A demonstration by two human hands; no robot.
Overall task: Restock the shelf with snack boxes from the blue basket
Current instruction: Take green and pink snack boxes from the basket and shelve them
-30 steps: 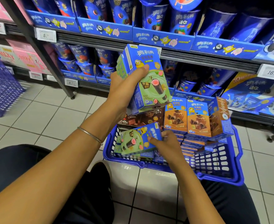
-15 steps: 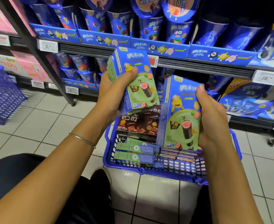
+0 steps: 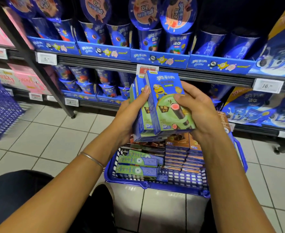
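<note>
I hold a small stack of blue-and-green snack boxes [image 3: 167, 105] upright in front of me, above the blue basket [image 3: 155, 185]. My left hand [image 3: 130, 115] grips the stack from the left, thumb on the front of a rear box. My right hand [image 3: 198, 108] presses the front box against the others from the right. The basket stands on the tiled floor below my hands. More green boxes [image 3: 136, 167], brown boxes and orange boxes [image 3: 180, 153] lie in it. The shelf [image 3: 121, 63] rises right behind the basket.
The shelf tiers hold blue cookie cups [image 3: 148, 41] in blue display trays, with price tags [image 3: 266, 85] on the rails. Blue bags [image 3: 256, 110] fill the lower right tier. A second blue basket [image 3: 0, 108] stands at the left. Pink boxes [image 3: 27, 79] sit on the left shelving. My dark-trousered knee [image 3: 17, 195] is at the bottom left.
My right hand lifted a green box out of the basket and brought it left against the boxes in my left hand. Both hands now clasp one stack. The camera tilted up slightly.
</note>
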